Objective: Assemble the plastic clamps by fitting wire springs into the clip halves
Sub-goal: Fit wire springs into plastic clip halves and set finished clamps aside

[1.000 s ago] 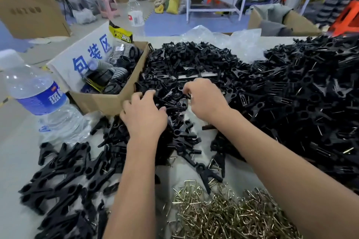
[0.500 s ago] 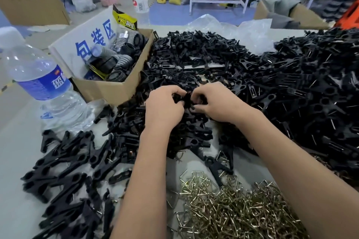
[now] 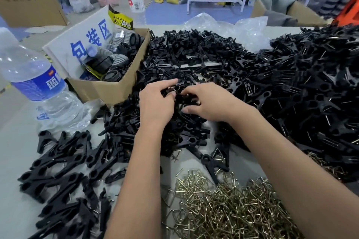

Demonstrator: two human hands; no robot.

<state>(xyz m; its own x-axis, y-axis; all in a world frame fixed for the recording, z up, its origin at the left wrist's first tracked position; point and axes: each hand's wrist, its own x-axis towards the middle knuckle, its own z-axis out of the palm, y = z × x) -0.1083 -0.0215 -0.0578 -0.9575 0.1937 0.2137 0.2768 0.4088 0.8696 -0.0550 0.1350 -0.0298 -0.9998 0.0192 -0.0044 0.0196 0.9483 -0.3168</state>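
Black plastic clip halves (image 3: 194, 54) lie heaped across the far middle of the worktop (image 3: 13, 151), and both hands now work at the near slope of that heap. A second ago the hands sat apart, the left hand (image 3: 156, 105) lower and nearer the cardboard box (image 3: 108, 85); half a second ago they had closed in on each other, and now they meet over the same spot, with the view drawn a little closer.

The left hand's grip is curled, thumb and forefinger pinching a small black piece with a glint of wire at its tip (image 3: 171, 89). The right hand (image 3: 210, 101) is curled too, fingertips pressed on the same cluster of black parts; exactly which piece it holds cannot be told, since the fingers hide it.

Wire springs (image 3: 223, 209), brassy and triangular, lie in a loose pile at the near edge of the worktop, between the two forearms and to the right. Finished clamps (image 3: 64, 163) spread over the near left part of the worktop. A larger mound of black clamps (image 3: 310, 87) fills the right side. The cardboard box stands at the far left, holding dark round parts, with a white sign with blue characters (image 3: 85, 42) leaning in it. A water bottle (image 3: 37, 81) stands at the left edge, and crumpled clear plastic (image 3: 229, 27) lies at the far edge.
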